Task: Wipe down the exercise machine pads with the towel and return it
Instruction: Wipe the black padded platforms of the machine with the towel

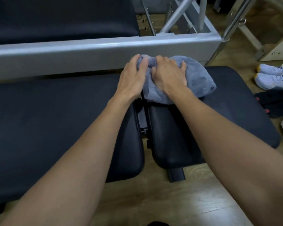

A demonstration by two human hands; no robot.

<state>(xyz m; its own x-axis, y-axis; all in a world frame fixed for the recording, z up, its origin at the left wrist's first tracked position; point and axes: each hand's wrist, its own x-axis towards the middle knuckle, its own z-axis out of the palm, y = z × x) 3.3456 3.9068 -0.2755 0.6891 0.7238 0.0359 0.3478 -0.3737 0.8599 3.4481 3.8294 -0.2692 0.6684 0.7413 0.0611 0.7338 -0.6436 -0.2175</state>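
two bare hands meet on a bunched grey towel (194,79) at the far edge of the black pads, just beside the grey metal frame rail (88,51) of the exercise machine. the left hand (132,75) lies on the towel's left end, its grip closed loosely around a gathered fold near the top, fingers curled over the cloth. the right hand (168,74) presses flat-ish on the middle of the towel, its grip part closed, fingertips digging into the fabric. the towel rests mostly on the right black pad (235,101) and hangs over the gap between it and the left black pad (55,119); a dark bracket shows in that gap. a further dark pad (60,17) lies beyond the rail. pale blue shoes (274,75) and dark shoes (278,101) sit on the wooden floor (170,201) to the right, well apart from the hands
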